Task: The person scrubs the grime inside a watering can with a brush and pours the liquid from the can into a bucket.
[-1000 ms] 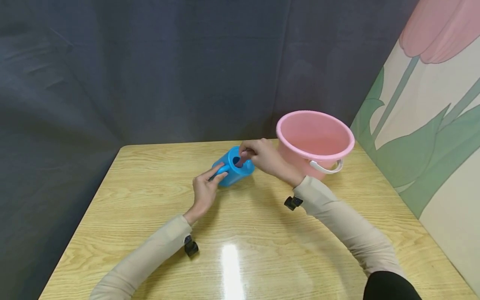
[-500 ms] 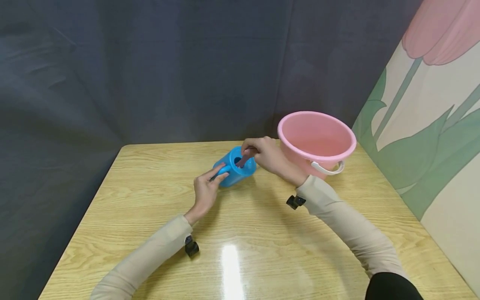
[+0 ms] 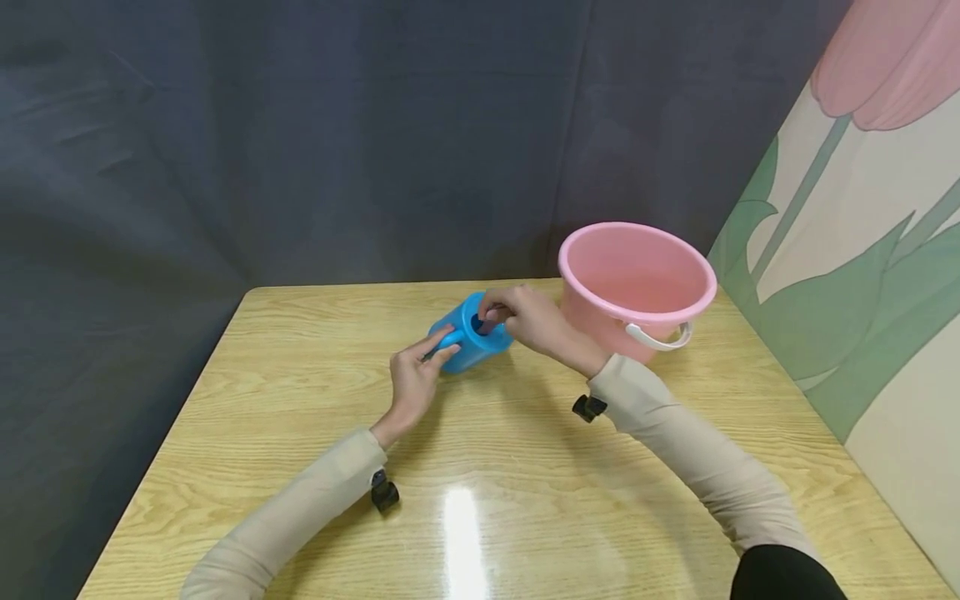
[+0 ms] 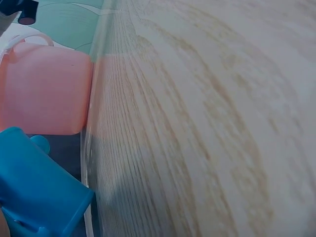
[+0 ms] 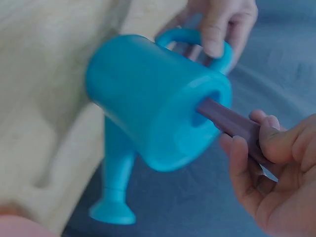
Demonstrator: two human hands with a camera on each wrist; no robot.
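A blue watering can [image 3: 467, 357] is tilted on the wooden table, its top opening turned toward the right hand. My left hand [image 3: 411, 382] grips the can's loop handle, with the thumb and fingers around it in the right wrist view. My right hand [image 3: 534, 320] holds a purplish-brown brush [image 5: 236, 124] by its handle, between thumb and fingers. The brush's far end is inside the can's opening and hidden. In the right wrist view, the spout [image 5: 116, 182] points away from the handle side. The left wrist view catches only part of the can [image 4: 37, 182].
A pink bucket [image 3: 598, 321] with a white handle [image 3: 658, 340] stands right behind the right hand, near the table's back edge. Dark cloth [image 3: 375, 142] hangs behind the wooden table [image 3: 300, 392]. A wall with painted tulips [image 3: 840, 275] runs along the right side.
The brush came partly out of the can, showing a pale bristle-like tip, then the right hand moved down and pushed it back in. The left hand and can have stayed nearly still.
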